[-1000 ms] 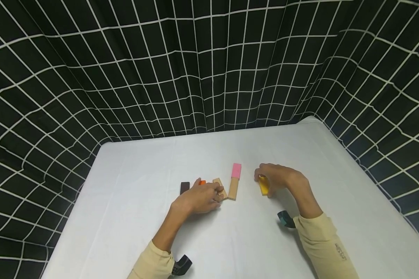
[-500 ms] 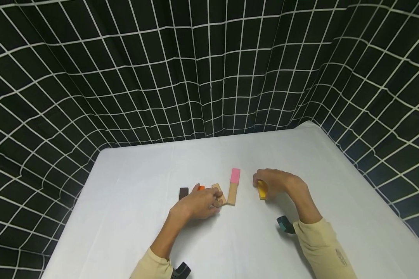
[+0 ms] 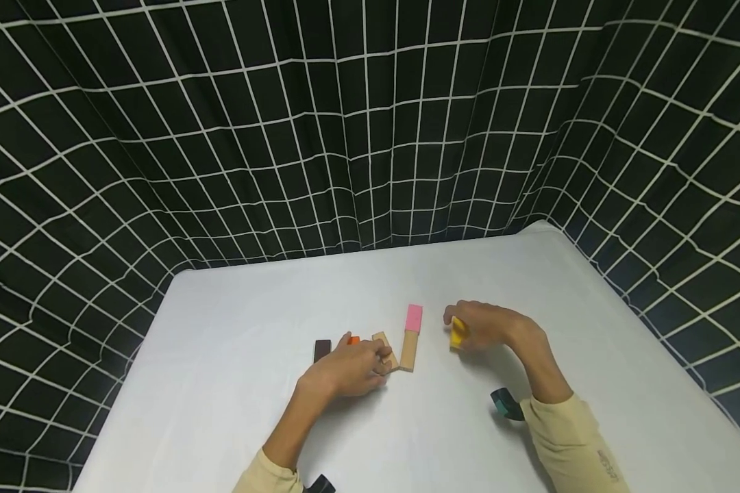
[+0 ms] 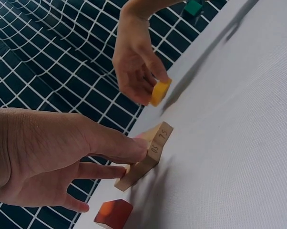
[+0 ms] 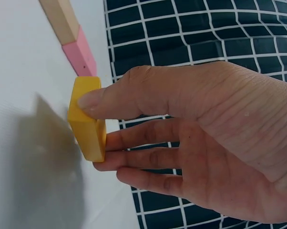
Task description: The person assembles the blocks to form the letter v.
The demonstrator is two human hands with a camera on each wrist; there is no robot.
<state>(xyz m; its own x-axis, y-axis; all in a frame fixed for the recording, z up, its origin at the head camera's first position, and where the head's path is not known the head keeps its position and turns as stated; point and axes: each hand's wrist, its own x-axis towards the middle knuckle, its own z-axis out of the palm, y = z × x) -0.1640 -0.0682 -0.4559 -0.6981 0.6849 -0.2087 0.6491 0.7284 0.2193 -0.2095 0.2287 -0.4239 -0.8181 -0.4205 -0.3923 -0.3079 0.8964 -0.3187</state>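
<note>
My right hand point(image 3: 490, 325) pinches a yellow block point(image 3: 457, 335) between thumb and fingers. In the right wrist view the yellow block point(image 5: 86, 121) is tilted, and its shadow falls on the cloth beside it. My left hand point(image 3: 348, 370) has its thumb and a finger on a slanted plain wooden block point(image 3: 379, 337), which the hand partly hides. Its near end meets a second wooden block point(image 3: 409, 352), and the left wrist view shows handwritten marks on the ends of the wooden blocks point(image 4: 155, 149). A pink block point(image 3: 414, 318) adjoins the second one's far end.
Behind the left hand an orange-red block point(image 3: 355, 339) shows in part. A dark brown block point(image 3: 323, 350) lies left of it. The white-covered table point(image 3: 253, 308) is bordered at the back and sides by a black curtain point(image 3: 296, 150) with a white grid.
The right hand has moved slightly left with the yellow block, which has turned in its fingers. The left hand stays on the wooden block. The head view has tilted up a little.
</note>
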